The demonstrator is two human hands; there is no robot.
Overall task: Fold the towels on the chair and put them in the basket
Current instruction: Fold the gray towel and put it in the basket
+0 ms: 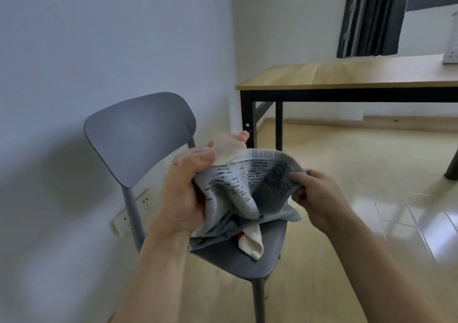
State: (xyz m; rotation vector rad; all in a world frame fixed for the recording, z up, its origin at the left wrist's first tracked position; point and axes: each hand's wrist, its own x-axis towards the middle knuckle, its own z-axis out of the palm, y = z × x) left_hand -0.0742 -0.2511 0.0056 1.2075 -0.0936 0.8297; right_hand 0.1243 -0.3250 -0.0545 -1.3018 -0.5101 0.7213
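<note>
Two hands in view. Left hand (183,193) clamped around a bunched corner of the grey patterned towel (247,186), above the chair seat. Right hand (314,193) pinching the opposite edge of the same towel, to the right of the chair. Hands held apart, towel stretched between them, lower folds sagging towards the seat.

Cloth count: one patterned towel lifted; one cream cloth (226,150) held with it at the left hand; one plain grey towel (218,236) lying crumpled on the seat; one cream piece (252,243) on top of it near the seat's front edge.

One grey chair (138,134), backrest close to the white wall (74,50). One wooden table (347,74) behind and right of the chair. Pale, glossy floor (347,149) open to the chair's right.
</note>
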